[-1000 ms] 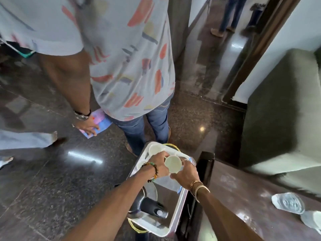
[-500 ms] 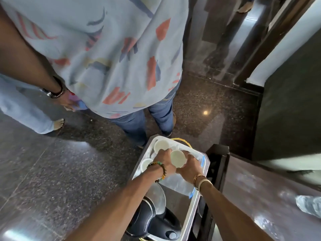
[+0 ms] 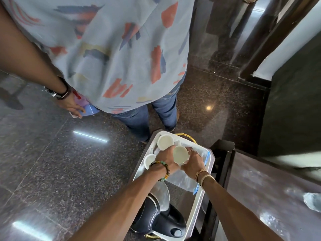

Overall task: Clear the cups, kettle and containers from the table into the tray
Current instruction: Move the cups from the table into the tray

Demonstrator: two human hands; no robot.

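- The kettle [image 3: 161,221], with a black lid and handle and a shiny steel body, is standing at the near end of the tray [image 3: 197,204].
- The tray, silvery with gold handles at both ends, is sitting just left of the dark surface [image 3: 269,185]; what is carrying it is hidden.
- A clear plastic container [image 3: 184,182] with a blue edge is lying across the middle of the tray, under both wrists.
- The right grip [image 3: 192,162] is wrapping its fingers round the right side of a pale cup [image 3: 180,154], clamped on it, mouth up, over the far half of the tray.
- The left grip [image 3: 165,158] is pressing against that cup's left side (its fingertips are curling down out of sight, so I cannot tell whether it is clamping anything).
- A second cup [image 3: 165,140] is standing in the tray's far left corner, just beyond the left grip, and a third cup [image 3: 149,160] is sitting just left of it by the tray's left rim.
- A crumpled clear container [image 3: 312,201] is lying on the surface at the right edge, well apart from both grips.
- A person in a patterned shirt [image 3: 112,49] and jeans is standing on the dark speckled floor [image 3: 52,162] just beyond the tray.
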